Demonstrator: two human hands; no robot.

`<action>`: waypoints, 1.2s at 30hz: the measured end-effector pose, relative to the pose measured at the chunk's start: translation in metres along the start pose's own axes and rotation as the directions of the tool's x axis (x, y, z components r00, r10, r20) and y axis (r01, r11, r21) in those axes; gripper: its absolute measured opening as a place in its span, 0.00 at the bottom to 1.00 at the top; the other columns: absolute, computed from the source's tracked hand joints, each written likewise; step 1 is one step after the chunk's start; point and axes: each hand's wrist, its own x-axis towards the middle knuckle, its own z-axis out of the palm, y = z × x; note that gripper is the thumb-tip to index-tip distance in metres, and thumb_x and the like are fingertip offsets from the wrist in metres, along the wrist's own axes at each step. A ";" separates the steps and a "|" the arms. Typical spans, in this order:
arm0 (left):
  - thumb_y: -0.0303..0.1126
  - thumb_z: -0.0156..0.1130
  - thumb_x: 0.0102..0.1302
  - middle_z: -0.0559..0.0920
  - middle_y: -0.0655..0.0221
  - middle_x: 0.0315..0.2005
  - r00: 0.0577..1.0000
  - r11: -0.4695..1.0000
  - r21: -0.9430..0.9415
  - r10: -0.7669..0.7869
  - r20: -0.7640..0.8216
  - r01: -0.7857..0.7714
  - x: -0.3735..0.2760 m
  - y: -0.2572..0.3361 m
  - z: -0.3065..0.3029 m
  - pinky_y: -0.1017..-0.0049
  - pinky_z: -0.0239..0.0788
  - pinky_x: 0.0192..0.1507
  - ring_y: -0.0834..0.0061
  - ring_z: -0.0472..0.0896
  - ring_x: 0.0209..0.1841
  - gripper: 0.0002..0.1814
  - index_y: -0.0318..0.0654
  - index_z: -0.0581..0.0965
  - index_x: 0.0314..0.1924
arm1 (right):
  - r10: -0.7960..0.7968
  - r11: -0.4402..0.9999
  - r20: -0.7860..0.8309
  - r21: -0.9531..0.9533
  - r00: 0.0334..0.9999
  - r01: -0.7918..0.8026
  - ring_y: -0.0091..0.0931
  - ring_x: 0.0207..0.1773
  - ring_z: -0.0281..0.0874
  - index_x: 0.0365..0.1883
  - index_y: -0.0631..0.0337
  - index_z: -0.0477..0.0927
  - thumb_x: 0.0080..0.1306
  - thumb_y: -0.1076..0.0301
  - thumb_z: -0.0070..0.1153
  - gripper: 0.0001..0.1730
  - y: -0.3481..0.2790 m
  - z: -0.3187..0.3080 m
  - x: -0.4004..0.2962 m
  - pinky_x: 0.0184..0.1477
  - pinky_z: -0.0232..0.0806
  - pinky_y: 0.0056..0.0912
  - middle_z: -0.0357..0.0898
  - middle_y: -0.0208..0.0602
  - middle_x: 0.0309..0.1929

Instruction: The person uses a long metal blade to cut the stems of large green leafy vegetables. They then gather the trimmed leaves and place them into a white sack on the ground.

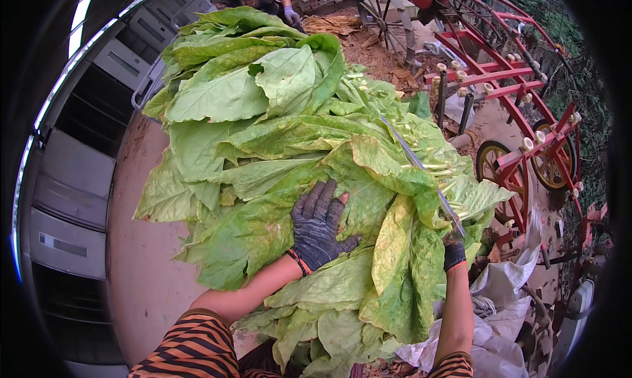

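A big pile of broad green and yellowing leaves (237, 180) lies before me, with pale stem ends towards its right side. On top of the leaves my left hand (321, 225) rests flat, in a dark knitted glove with one bare fingertip showing. My right hand (454, 247), partly covered by a dark glove, is at the pile's right edge by the lower end of a long thin metal strip (424, 173). That strip slants across the stem ends. The right fingers are partly hidden, but they appear closed around its end.
A person's gloved hand (292, 17) is beyond the pile. Right of it stand red metal frames (513, 82) with spoked wheels (503, 180). White plastic sheeting (508, 289) lies at lower right. Grey metal cabinets (69, 245) line the left side.
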 end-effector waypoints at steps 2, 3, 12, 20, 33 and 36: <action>0.63 0.65 0.49 0.61 0.54 0.68 0.998 0.999 0.019 -0.049 0.036 0.049 -0.019 -0.011 0.002 0.49 0.44 0.66 0.52 0.57 0.70 0.49 0.44 0.66 0.67 | -0.169 0.858 0.003 -0.492 0.986 0.148 0.27 0.44 0.75 0.54 0.61 0.73 0.70 0.66 0.52 0.16 0.013 0.030 -0.046 0.49 0.69 0.32 0.78 0.35 0.46; 0.63 0.65 0.50 0.61 0.54 0.68 0.991 0.993 0.053 -0.110 0.074 0.106 -0.047 -0.024 -0.001 0.49 0.44 0.67 0.53 0.57 0.70 0.48 0.44 0.66 0.67 | -0.287 0.462 -0.071 -0.884 0.955 0.074 0.28 0.43 0.74 0.52 0.64 0.72 0.69 0.70 0.53 0.15 0.017 0.107 -0.081 0.48 0.68 0.31 0.77 0.36 0.45; 0.58 0.62 0.55 0.61 0.53 0.69 0.995 0.996 -0.037 -0.079 0.059 0.081 -0.023 0.001 -0.039 0.54 0.38 0.72 0.55 0.54 0.72 0.43 0.38 0.68 0.65 | -0.483 -0.180 0.529 -0.839 0.697 0.513 0.44 0.70 0.60 0.63 0.68 0.68 0.67 0.69 0.52 0.26 -0.015 0.391 -0.168 0.72 0.48 0.43 0.66 0.54 0.66; 0.49 0.63 0.58 0.70 0.53 0.61 0.978 0.915 -0.358 -0.133 0.163 0.184 -0.108 0.034 -0.131 0.55 0.48 0.70 0.53 0.64 0.66 0.38 0.35 0.67 0.64 | -0.270 -0.267 0.613 -0.789 0.743 0.554 0.48 0.73 0.53 0.63 0.63 0.71 0.69 0.65 0.47 0.25 0.024 0.346 -0.163 0.74 0.43 0.48 0.62 0.52 0.69; 0.38 0.64 0.60 0.80 0.56 0.45 0.900 0.622 -0.684 -0.418 0.121 0.381 -0.416 -0.052 -0.296 0.62 0.68 0.54 0.55 0.78 0.49 0.21 0.39 0.76 0.52 | -0.408 -0.106 0.462 -0.881 0.787 0.461 0.31 0.60 0.71 0.60 0.69 0.73 0.74 0.63 0.47 0.21 0.027 0.420 -0.257 0.65 0.59 0.32 0.76 0.45 0.58; 0.36 0.66 0.59 0.81 0.56 0.43 0.829 0.583 -0.643 -0.539 0.151 0.496 -0.500 -0.086 -0.316 0.61 0.69 0.52 0.55 0.78 0.48 0.20 0.38 0.76 0.51 | -0.456 -0.170 0.492 -0.866 0.742 0.470 0.33 0.60 0.72 0.58 0.69 0.74 0.72 0.66 0.49 0.20 0.038 0.466 -0.276 0.65 0.60 0.36 0.76 0.47 0.57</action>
